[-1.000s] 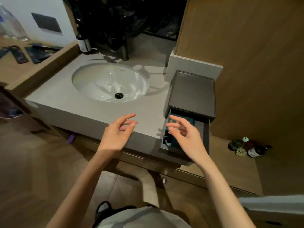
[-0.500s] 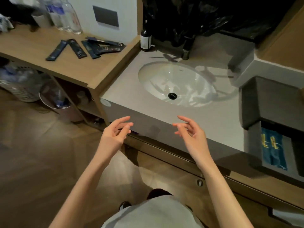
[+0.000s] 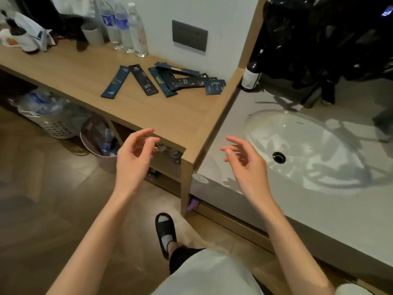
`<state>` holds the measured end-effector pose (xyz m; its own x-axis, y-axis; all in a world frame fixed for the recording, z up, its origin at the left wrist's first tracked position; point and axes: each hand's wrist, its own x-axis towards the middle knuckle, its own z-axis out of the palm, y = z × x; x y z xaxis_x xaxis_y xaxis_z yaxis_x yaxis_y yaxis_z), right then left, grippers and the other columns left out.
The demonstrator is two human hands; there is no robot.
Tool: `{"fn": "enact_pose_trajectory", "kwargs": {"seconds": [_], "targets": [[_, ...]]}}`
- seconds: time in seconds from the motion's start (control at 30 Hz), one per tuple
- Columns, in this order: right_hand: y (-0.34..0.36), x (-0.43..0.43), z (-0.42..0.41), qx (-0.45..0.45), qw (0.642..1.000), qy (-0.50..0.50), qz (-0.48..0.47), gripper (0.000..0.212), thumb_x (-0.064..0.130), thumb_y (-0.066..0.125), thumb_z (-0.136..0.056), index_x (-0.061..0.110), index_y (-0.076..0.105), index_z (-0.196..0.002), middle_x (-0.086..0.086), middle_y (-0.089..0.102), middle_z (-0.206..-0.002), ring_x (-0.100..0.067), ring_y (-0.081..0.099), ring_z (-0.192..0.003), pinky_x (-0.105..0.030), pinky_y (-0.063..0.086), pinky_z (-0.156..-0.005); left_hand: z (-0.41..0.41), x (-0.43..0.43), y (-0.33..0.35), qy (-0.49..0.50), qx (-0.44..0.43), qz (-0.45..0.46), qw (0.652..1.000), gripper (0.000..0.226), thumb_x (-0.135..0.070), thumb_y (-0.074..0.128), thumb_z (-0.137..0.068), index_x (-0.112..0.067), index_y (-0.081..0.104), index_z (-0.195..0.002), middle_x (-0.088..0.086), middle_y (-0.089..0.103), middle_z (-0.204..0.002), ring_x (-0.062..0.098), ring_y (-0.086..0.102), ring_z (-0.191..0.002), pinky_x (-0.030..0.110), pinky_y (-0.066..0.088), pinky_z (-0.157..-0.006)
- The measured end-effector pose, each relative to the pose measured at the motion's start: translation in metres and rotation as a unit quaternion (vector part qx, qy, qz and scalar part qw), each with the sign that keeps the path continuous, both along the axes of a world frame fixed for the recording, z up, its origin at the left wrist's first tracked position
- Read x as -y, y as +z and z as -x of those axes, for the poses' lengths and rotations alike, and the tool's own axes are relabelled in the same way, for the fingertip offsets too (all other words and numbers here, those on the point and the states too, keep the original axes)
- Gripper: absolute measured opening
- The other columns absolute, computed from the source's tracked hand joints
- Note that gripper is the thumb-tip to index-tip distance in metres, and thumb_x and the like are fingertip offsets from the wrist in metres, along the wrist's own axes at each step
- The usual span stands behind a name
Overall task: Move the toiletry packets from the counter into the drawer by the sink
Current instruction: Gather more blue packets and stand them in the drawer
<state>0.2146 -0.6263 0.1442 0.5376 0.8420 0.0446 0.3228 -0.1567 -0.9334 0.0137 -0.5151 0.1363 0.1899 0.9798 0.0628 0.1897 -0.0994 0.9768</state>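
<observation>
Swung leftward, bringing toiletry packets (dark, scattered) on the counter into fuller view. Held left hand and right hand apart, both loosely curled, empty.

Hotel bathroom: sink, toiletry packets, water bottles

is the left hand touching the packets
Apart. The head view shows the left hand empty, with bare wooden counter between it and the toiletry packets.

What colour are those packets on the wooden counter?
Dark navy packets with pale lettering, seen in the head view.
</observation>
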Motion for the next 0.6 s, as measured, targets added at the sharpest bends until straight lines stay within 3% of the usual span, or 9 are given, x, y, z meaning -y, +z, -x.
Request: {"fn": "enact_pose_trajectory", "kwargs": {"seconds": [0.2, 0.37, 0.47, 0.6], "targets": [[-0.002, -0.145, 0.014, 0.015, 1.000, 0.019, -0.013, 0.031, 0.024, 0.056, -0.094, 0.025, 0.057, -0.125, 0.009, 0.067, -0.102, 0.002, 0.062, -0.093, -0.012, 0.052, -0.079, 0.022, -0.140, -0.006, 0.042, -0.036, 0.005, 0.998, 0.030, -0.021, 0.055, -0.095, -0.018, 0.058, -0.124, -0.004, 0.067, -0.103, 0.005, 0.063, -0.091, 0.024, 0.051, -0.083], [-0.009, -0.250, 0.010, 0.063, 0.998, 0.004, 0.001, 0.031, 0.021, 0.055, -0.095, 0.023, 0.056, -0.126, 0.013, 0.062, -0.096, 0.014, 0.055, -0.087, -0.001, 0.045, -0.068, 0.021, -0.251, -0.028, 0.051, -0.065, 0.024, 0.996, 0.031, -0.022, 0.057, -0.094, -0.017, 0.057, -0.124, 0.004, 0.065, -0.109, 0.019, 0.062, -0.099, 0.026, 0.050, -0.081], [-0.025, -0.299, 0.004, 0.109, 0.994, 0.004, 0.030, 0.030, 0.022, 0.054, -0.096, 0.023, 0.056, -0.125, 0.012, 0.060, -0.096, 0.010, 0.056, -0.082, -0.005, 0.046, -0.066, 0.014, -0.303, -0.051, 0.050, -0.086, 0.029, 0.995, 0.031, -0.022, 0.055, -0.095, -0.018, 0.055, -0.125, 0.006, 0.062, -0.112, 0.017, 0.059, -0.099, 0.020, 0.047, -0.076], [-0.054, -0.357, -0.005, 0.149, 0.986, 0.001, 0.079, 0.029, 0.023, 0.053, -0.096, 0.023, 0.056, -0.124, 0.010, 0.062, -0.103, 0.004, 0.057, -0.087, -0.015, 0.051, -0.074, 0.006, -0.368, -0.082, 0.054, -0.107, 0.042, 0.992, 0.032, -0.026, 0.055, -0.093, -0.019, 0.055, -0.124, 0.004, 0.062, -0.109, 0.009, 0.058, -0.083, 0.019, 0.047, -0.066]]}}
